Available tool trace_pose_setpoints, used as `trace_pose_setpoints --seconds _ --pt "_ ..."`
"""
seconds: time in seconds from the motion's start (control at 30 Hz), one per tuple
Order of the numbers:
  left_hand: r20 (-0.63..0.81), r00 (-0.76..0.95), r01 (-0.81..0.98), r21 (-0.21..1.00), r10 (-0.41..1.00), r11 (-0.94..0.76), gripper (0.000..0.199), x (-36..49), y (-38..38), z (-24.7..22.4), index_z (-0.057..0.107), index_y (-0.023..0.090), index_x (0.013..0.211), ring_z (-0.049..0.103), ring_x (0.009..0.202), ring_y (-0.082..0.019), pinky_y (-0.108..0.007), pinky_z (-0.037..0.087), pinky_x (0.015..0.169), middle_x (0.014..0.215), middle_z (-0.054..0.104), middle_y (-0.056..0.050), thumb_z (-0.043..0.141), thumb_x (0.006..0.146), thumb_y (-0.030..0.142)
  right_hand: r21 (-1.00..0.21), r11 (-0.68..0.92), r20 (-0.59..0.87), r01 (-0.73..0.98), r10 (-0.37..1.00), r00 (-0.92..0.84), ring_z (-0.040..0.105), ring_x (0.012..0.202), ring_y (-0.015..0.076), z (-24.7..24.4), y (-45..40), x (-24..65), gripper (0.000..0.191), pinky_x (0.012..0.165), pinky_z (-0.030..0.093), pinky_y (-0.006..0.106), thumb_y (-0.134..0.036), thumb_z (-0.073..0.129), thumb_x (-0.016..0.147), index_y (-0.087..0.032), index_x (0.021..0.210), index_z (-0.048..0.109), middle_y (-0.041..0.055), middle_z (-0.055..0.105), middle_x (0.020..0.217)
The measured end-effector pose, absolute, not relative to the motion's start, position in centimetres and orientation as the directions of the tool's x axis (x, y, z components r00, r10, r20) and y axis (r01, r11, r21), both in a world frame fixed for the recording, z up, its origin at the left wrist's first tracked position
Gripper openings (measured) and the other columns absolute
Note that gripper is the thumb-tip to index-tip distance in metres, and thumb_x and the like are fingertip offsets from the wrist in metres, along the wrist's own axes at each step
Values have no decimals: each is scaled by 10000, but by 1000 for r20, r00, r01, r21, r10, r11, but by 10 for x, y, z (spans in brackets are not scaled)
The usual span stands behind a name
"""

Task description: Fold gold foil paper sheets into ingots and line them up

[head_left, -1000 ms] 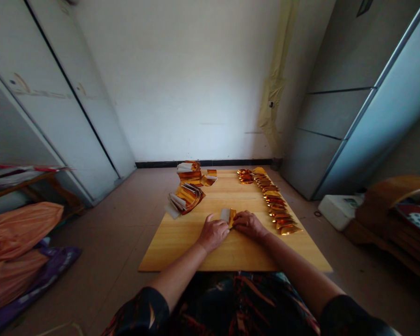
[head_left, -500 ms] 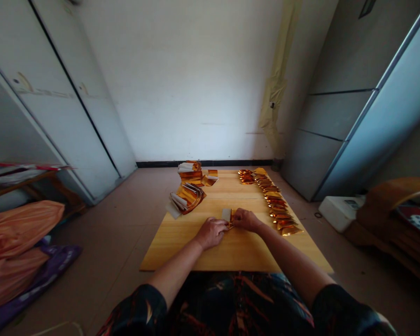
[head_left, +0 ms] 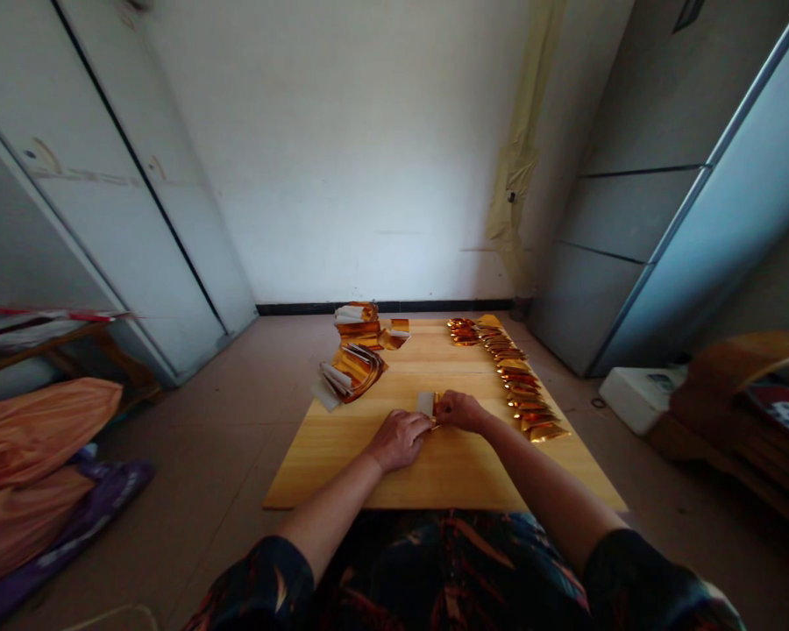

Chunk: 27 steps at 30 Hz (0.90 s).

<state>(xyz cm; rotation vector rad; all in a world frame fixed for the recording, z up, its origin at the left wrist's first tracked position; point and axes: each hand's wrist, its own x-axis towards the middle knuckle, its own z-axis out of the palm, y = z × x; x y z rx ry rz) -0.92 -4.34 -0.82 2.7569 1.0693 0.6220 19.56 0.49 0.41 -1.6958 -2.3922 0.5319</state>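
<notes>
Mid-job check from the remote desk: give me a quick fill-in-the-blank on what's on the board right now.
The left hand and right hand pinch a small gold foil piece with an end of white ____ sticking out of it.
The row of folded gold foil pieces runs along the ____ side of the wooden board.
The bundles of gold foil strips and white paper lie on the board's ____ side.

The missing words, in order: paper, right, left.

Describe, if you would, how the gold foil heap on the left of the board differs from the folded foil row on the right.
The gold foil heap is a loose bunch of curling strips with white paper showing, while the folded foil row is small, flatter pieces. The heap sits bunched together; the row runs in a long overlapping line. Both are shiny orange-gold and lie on the same wooden board.
</notes>
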Motion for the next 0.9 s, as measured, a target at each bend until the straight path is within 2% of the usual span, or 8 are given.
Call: trace_pose_setpoints --seconds 0.4,0.6,0.73,0.83,0.9 --pt "328 648 689 133 688 -712 280 -4 -47 -9 636 280 1085 613 944 -163 -327 421 849 1082 662 -20 486 860 204 -361 292 -6 886 949 -316 585 764 138 4 -2 191 122 628 360 205 -265 631 731 -191 810 688 28 656 907" --pt "306 657 715 40 689 -698 205 2 -48 -1 655 247 958 620 888 -157 -328 403 811 978 673 -21 464 887 226 -436 317 40 842 942 -334 593 791 127 7 -7 195 131 681 407 194 -164 599 715 -197 809 684 15 646 903" --pt "298 681 703 -10 669 -711 209 4 -50 1 639 228 953 622 866 -148 -321 409 792 1126 639 -27 443 887 200 -529 347 75 774 928 -364 603 809 126 3 -5 199 180 737 436 209 -109 554 712 -198 792 688 15 650 888" --pt "298 685 703 -33 665 -710 204 4 -51 0 632 220 956 620 897 -158 -331 414 801 1244 590 -32 448 874 187 -528 323 65 786 938 -341 605 806 129 1 -5 198 166 728 439 214 -146 571 719 -207 812 693 12 654 898" --pt "294 686 704 -38 666 -709 203 4 -51 0 629 216 964 618 917 -166 -340 415 811 1252 587 -41 457 863 178 -507 287 47 813 951 -306 604 783 136 1 -7 196 144 700 436 216 -211 625 706 -205 833 692 15 657 895"
